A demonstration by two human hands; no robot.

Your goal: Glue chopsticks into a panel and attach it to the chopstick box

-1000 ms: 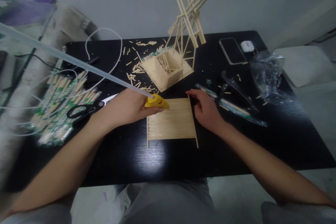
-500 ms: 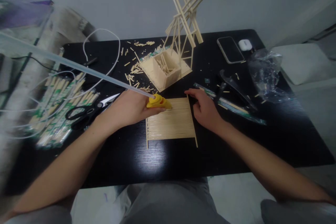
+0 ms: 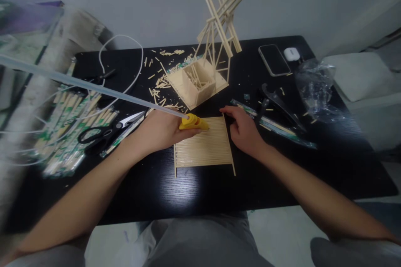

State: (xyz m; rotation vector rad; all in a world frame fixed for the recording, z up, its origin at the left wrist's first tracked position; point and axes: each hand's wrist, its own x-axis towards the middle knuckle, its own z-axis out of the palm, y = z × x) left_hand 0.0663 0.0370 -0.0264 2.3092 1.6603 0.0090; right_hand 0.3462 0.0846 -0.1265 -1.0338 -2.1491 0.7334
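My left hand (image 3: pixel 161 130) is closed round a yellow hot glue gun (image 3: pixel 193 122), with a long translucent glue stick (image 3: pixel 103 90) running out of its back to the upper left. The gun's nozzle is over the upper part of a flat panel of thin wooden sticks (image 3: pixel 205 152) lying on the table; whether it touches cannot be made out. Glossy streaks show on the panel's left and lower parts. At the panel's upper right corner, my right hand (image 3: pixel 246 131) is curled, its fingertips holding the top end of the right side stick.
Behind the panel stands a windmill-like stick model (image 3: pixel 216 21) with a small box (image 3: pixel 199 85) of offcuts. Scissors (image 3: pixel 103 133) and packed sticks (image 3: pixel 72 133) lie left. Pliers (image 3: pixel 282 106), a phone (image 3: pixel 274 60), an earphone case (image 3: pixel 291 54) and plastic wrap (image 3: pixel 318 89) lie right.
My left hand has moved the glue gun slightly right across the panel. A packet of sticks beside the scissors shows more now. My right hand has stayed at the corner.
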